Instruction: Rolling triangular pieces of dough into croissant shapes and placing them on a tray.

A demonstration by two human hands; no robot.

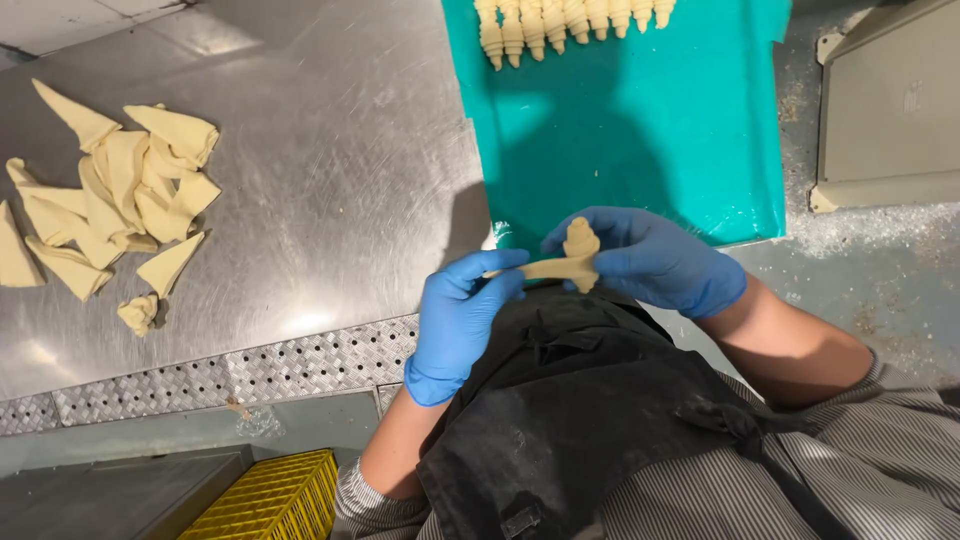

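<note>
- Nearest: dark apron (590, 400) over striped grey garment (860, 470); yellow slatted crate (265, 500) low at left, below the table edge
- Left hand (458, 320) in blue glove, fingers curled partway, thumb and fingertips pinching the thin tail end of a dough piece (572, 258)
- Right hand (650, 258) in blue glove, fingers closed loosely around the thicker, partly rolled end of the same dough piece
- Dough piece held in the air between both hands, just above the apron and the near edge of the table; rolled part upright, tail drawn out toward the left
- Steel table (330, 180) beyond the hands, perforated strip along its near edge
- Teal sheet (640, 130) just past the hands, on the right part of the table
- Pile of cut dough triangles (110, 195) at far left, well apart from the hands; one small crumpled scrap (138, 313) beside it
- Farthest: row of rolled dough pieces (570, 22) on the far end of the teal sheet, touching side by side
- Grey tray (885, 110) at far right
</note>
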